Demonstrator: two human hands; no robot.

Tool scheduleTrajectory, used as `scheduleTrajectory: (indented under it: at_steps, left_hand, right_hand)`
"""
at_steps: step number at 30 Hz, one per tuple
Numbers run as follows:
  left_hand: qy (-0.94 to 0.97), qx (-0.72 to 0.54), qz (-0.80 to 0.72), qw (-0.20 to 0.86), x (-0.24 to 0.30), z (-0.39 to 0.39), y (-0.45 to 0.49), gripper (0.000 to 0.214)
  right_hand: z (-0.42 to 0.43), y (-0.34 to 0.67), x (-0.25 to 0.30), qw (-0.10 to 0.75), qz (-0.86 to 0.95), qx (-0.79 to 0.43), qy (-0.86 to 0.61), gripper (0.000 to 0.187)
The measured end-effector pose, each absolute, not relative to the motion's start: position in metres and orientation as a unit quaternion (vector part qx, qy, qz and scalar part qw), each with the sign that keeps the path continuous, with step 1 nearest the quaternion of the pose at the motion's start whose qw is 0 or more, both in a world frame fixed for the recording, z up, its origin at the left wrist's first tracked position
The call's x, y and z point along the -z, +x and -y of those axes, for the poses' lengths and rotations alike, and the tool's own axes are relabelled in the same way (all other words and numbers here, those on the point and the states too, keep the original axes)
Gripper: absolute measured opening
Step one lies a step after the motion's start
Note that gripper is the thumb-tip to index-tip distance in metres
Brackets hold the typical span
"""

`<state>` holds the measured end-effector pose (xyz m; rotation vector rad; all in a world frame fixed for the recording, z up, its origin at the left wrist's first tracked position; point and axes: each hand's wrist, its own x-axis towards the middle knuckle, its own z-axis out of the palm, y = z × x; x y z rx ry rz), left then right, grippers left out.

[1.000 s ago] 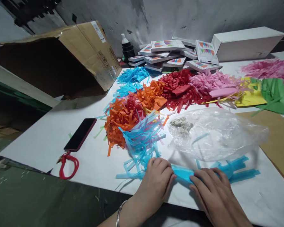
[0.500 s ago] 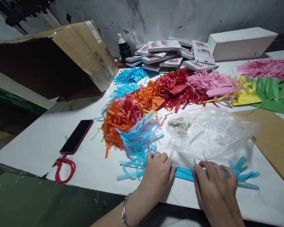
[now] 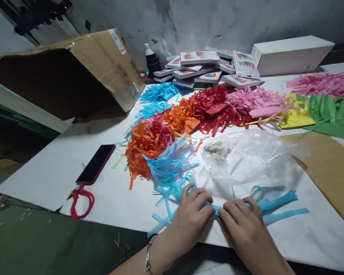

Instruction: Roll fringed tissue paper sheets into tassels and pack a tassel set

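Note:
My left hand point(image 3: 192, 217) and my right hand point(image 3: 240, 225) sit side by side at the near edge of the white table point(image 3: 60, 168), both with fingers curled and pressed on a rolled strip of blue fringed tissue paper point(image 3: 271, 202). The fringe sticks out to the right of my right hand and to the left of my left hand. A silver bracelet is on my left wrist. Just behind my hands lies a clear plastic bag point(image 3: 255, 156) holding a grey clump.
Piles of fringed paper in blue point(image 3: 172, 166), orange point(image 3: 149, 141), red point(image 3: 212, 107), pink, yellow and green cross the table. A phone point(image 3: 96, 163) with a red strap lies at left, an open cardboard box point(image 3: 74, 72) behind it, small boxes point(image 3: 206, 68) at the back.
My hands have drawn closer together on the blue strip, almost touching. The free fringe on the right has narrowed and bunched.

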<state>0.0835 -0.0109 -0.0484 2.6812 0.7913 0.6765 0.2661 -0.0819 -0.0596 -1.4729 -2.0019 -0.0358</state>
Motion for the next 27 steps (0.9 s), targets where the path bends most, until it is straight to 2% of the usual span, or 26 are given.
scheduleTrajectory:
  at_steps: [4,8,12,18,20,23,27]
  left_hand:
    - [0.915,-0.232,-0.285,0.164,0.051,0.009,0.081,0.015]
    - [0.910,-0.218,-0.290,0.200,0.043,0.011,0.074,0.009]
    - [0.894,-0.196,-0.339,0.216,0.037,0.015,0.075,0.017]
    - [0.881,-0.170,-0.412,0.155,0.045,0.014,0.087,0.010]
    - [0.882,-0.163,-0.416,0.146,0.046,0.013,0.089,0.010]
    - [0.881,-0.165,-0.417,0.150,0.045,0.014,0.088,0.009]
    - [0.892,-0.203,-0.369,0.165,0.043,0.016,0.083,0.003]
  right_hand:
    - [0.086,0.279,0.061,0.287,0.785,0.034,-0.548,0.044]
    - [0.093,0.299,0.062,0.312,0.776,0.030,-0.547,0.037]
    - [0.092,0.298,0.065,0.335,0.746,0.014,-0.576,0.028]
    - [0.087,0.283,0.064,0.276,0.715,0.051,-0.641,0.019]
    - [0.087,0.280,0.063,0.296,0.722,0.057,-0.623,0.016]
    - [0.086,0.276,0.062,0.336,0.757,0.053,-0.559,0.024]
    - [0.084,0.274,0.066,0.311,0.782,0.044,-0.539,0.030]
